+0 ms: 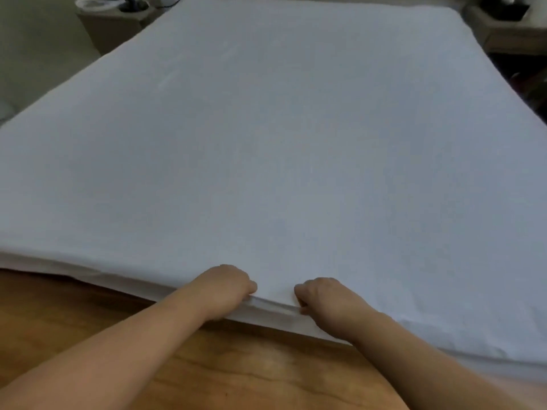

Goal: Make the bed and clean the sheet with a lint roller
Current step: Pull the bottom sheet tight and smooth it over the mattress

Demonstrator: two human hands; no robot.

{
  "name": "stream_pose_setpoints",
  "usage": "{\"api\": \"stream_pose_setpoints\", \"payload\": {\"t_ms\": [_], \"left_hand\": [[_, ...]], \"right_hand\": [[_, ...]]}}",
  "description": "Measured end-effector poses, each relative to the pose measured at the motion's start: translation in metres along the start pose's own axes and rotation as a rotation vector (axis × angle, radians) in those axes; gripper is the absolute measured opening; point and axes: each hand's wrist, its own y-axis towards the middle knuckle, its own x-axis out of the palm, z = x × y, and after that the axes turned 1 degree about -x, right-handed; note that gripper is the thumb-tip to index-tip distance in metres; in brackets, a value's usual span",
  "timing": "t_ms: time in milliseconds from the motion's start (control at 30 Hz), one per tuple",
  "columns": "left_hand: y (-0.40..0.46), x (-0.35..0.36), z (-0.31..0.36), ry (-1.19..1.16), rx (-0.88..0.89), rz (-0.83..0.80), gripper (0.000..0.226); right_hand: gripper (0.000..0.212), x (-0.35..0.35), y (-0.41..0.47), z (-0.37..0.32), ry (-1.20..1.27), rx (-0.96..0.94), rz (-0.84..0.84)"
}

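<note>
Fingers of both hands, left hand (226, 287) and right hand (321, 297), curled tight on the sheet (266, 143) hem at the bed's near edge, probably tugging it taut over the mattress. No lint roller visible anywhere yet.

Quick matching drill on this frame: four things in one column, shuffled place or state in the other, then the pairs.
1. left hand
2. sheet
3. floor
4. nightstand

A. far left corner, beside the bed
B. white, spread smooth over the mattress
C. brown wood, under the forearms
D. gripping the sheet's near edge, beside the right hand

Pairs: 1-D, 2-B, 3-C, 4-A
</note>
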Motion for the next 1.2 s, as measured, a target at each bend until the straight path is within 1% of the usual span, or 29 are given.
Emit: {"api": "stream_pose_setpoints", "payload": {"t_ms": [100,200,300,400,500,533,567,633,667,733,833,900,967,1000,1067,1100,1167,1200], "left_hand": [[-0.004,0.001,0.007,-0.051,0.009,-0.06,0.02],[-0.008,0.0,0.004,-0.067,-0.009,-0.034,0.021],[-0.016,-0.005,-0.007,-0.027,-0.058,0.052,0.018],[-0.025,-0.009,-0.03,0.029,-0.18,0.05,0.021],[-0.032,-0.008,-0.059,0.088,-0.299,-0.006,0.028],[-0.033,-0.006,-0.068,0.108,-0.302,-0.024,0.031],[-0.034,-0.003,-0.075,0.125,-0.287,-0.035,0.034],[-0.034,0.003,-0.084,0.152,-0.217,-0.047,0.04],[-0.033,0.006,-0.088,0.155,-0.178,-0.048,0.041],[-0.032,0.009,-0.095,0.154,-0.118,-0.045,0.042],[-0.035,0.009,-0.101,0.16,-0.068,-0.068,0.043],[-0.037,0.013,-0.104,0.155,-0.097,-0.117,0.038],[-0.036,0.008,-0.103,0.131,-0.163,-0.137,0.023],[-0.034,0.007,-0.104,0.106,-0.2,-0.131,0.025],[-0.029,0.004,-0.105,0.076,-0.235,-0.139,0.038],[-0.028,0.003,-0.107,0.074,-0.226,-0.142,0.036],[-0.027,0.003,-0.11,0.112,-0.157,-0.151,0.022],[-0.029,0.003,-0.112,0.121,-0.114,-0.158,0.019]], "right_hand": [[0.021,-0.004,0.003,-0.008,-0.047,0.041,-0.095],[0.025,-0.012,0.009,-0.023,-0.078,0.124,-0.121],[0.028,-0.02,0.013,-0.039,-0.106,0.198,-0.094],[0.019,-0.03,0.03,-0.059,-0.064,0.21,-0.024],[0.036,-0.032,0.058,-0.079,-0.009,0.152,-0.003],[0.04,-0.031,0.067,-0.083,-0.012,0.15,-0.009],[0.038,-0.029,0.075,-0.087,-0.022,0.15,-0.004],[0.022,-0.022,0.083,-0.088,-0.04,0.16,0.013],[0.02,-0.019,0.085,-0.086,-0.028,0.173,0.007],[0.026,-0.014,0.085,-0.081,-0.026,0.156,-0.021],[0.026,-0.015,0.087,-0.074,-0.026,0.126,-0.038],[0.021,-0.016,0.09,-0.071,-0.011,0.117,-0.053],[0.014,-0.017,0.091,-0.07,0.004,0.12,-0.085],[0.014,-0.016,0.091,-0.069,0.004,0.116,-0.112],[0.018,-0.016,0.089,-0.07,0.0,0.086,-0.174],[0.02,-0.018,0.087,-0.071,-0.006,0.064,-0.207],[0.022,-0.024,0.089,-0.072,-0.025,0.038,-0.269],[0.023,-0.027,0.092,-0.072,-0.023,0.05,-0.291]]}}
